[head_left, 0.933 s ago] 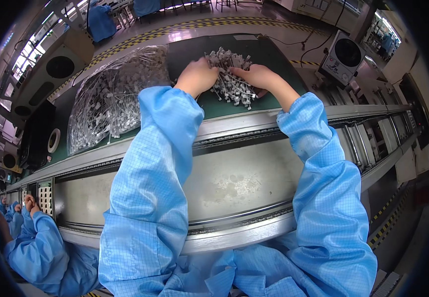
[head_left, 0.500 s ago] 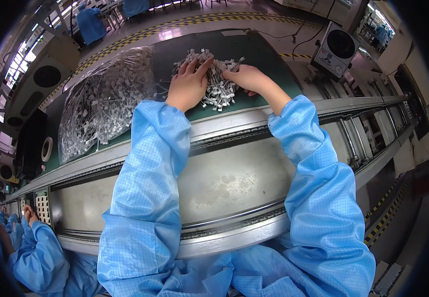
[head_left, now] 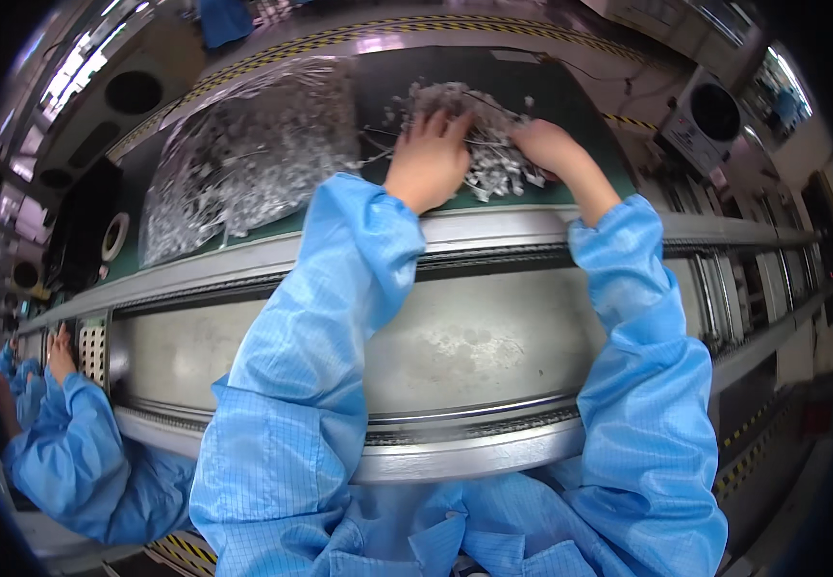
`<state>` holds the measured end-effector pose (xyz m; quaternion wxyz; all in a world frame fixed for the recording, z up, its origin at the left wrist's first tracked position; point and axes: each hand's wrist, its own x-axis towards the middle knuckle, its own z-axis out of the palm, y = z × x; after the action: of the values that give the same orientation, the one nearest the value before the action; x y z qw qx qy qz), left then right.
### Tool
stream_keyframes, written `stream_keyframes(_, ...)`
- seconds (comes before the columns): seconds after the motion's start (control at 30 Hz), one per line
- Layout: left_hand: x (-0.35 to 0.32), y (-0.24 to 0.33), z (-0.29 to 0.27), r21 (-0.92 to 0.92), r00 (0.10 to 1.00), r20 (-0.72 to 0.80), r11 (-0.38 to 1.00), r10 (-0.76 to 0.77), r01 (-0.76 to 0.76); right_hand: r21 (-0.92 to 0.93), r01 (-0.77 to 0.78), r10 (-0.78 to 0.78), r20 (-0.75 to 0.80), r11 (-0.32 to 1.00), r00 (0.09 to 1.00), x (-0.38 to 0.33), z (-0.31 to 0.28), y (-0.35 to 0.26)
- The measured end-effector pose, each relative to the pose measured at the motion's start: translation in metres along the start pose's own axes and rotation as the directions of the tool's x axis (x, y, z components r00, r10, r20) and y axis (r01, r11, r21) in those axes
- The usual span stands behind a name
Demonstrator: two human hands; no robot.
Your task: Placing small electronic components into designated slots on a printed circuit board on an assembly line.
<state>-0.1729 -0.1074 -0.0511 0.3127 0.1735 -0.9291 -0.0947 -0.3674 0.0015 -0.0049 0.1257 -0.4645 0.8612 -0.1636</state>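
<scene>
Head view: the left hand [head_left: 431, 159] is laid, fingers spread, on the left part of the cable pile [head_left: 501, 175]. The right hand [head_left: 553, 149] is placed at the pile's right edge, fingers bent; whether anything is pinched cannot be told through the blur. The pile is heaped on the green desk [head_left: 375, 91]. To its left, more cables are held in a clear bag [head_left: 253, 159]. Nearer the body, the conveyor [head_left: 474, 346] is crossed by blue sleeves [head_left: 286, 385].
</scene>
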Motion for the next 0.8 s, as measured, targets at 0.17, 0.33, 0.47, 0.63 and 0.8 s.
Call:
stream_keyframes(0.17,0.009,0.006,-0.024,-0.090,0.993,-0.118,0.996,0.004,-0.014,0.129,-0.183,0.176,0.069,0.975,0.982,-0.011,-0.008,0.011)
stream_keyframes(0.33,-0.013,-0.014,-0.181,-0.117,0.987,-0.128,0.990,-0.092,0.077,-0.271,-0.064,0.019,-0.167,0.960,0.986,-0.016,-0.040,0.011)
stream_keyframes(0.47,-0.062,-0.134,-0.269,0.028,0.893,0.131,0.902,-0.430,0.430,-0.302,0.068,-0.186,-0.380,0.951,0.906,-0.033,-0.046,-0.037)
stream_keyframes(0.63,-0.093,-0.138,-0.278,-0.011,0.843,0.391,0.914,-0.369,0.405,-0.250,0.275,-0.343,-0.295,0.928,0.892,-0.067,-0.031,-0.117)
stream_keyframes(0.8,-0.085,-0.138,-0.263,-0.054,0.864,0.388,0.928,-0.320,0.368,-0.273,0.607,-0.663,-0.390,0.746,0.639,-0.084,0.005,-0.180)
